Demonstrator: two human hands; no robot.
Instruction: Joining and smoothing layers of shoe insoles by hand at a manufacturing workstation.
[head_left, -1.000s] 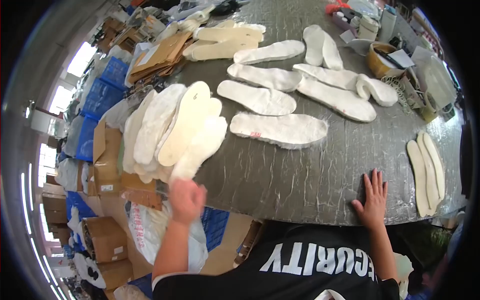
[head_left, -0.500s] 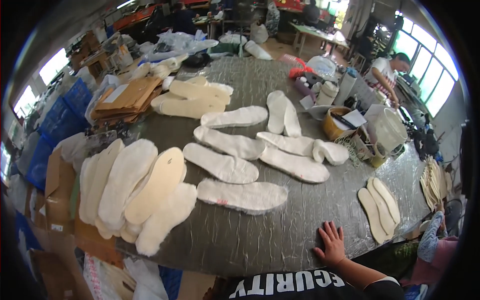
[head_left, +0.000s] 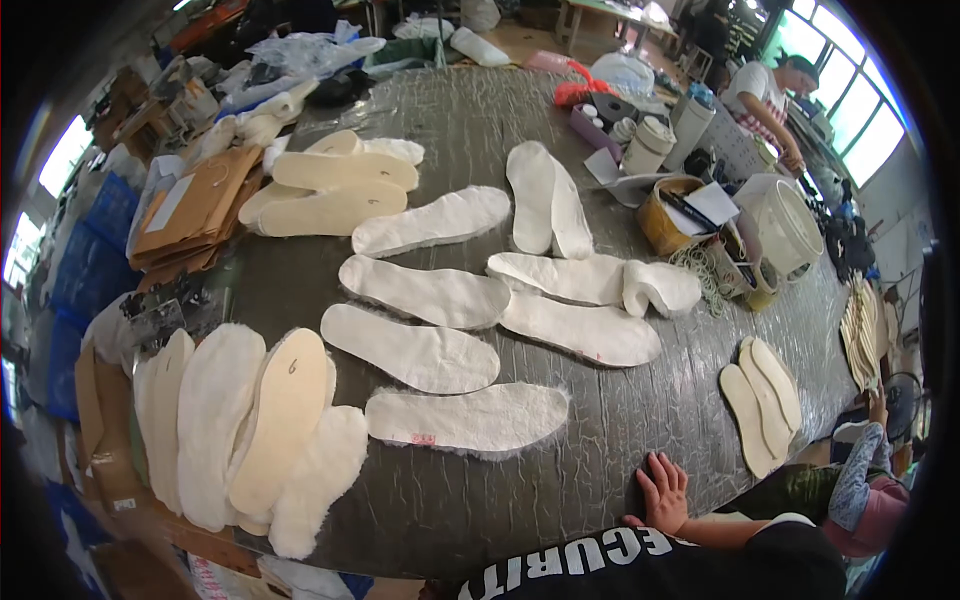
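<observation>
My right hand (head_left: 662, 492) lies flat on the dark crinkled table cover (head_left: 600, 420) near the front edge, fingers spread, holding nothing. My left hand is out of view. Closest to the hand is a white fleecy insole (head_left: 468, 418), just to its left. Beyond it, several more fleecy insoles (head_left: 425, 295) lie spread across the middle of the table. A pile of fleecy and tan insoles (head_left: 250, 425) overlaps at the front left edge. Two tan insoles (head_left: 762, 400) lie to the right of my hand.
Tubs, a yellow pot and a white bucket (head_left: 785, 225) crowd the right side. Brown paper patterns (head_left: 195, 215) and more tan insoles (head_left: 335, 190) lie at the back left. Cardboard boxes (head_left: 95, 420) stand below the left edge. Another person (head_left: 765, 90) works at the back right.
My left hand, at the table's front edge a second ago, has left the view. The view has swung up and left, and my right hand stays flat on the table.
</observation>
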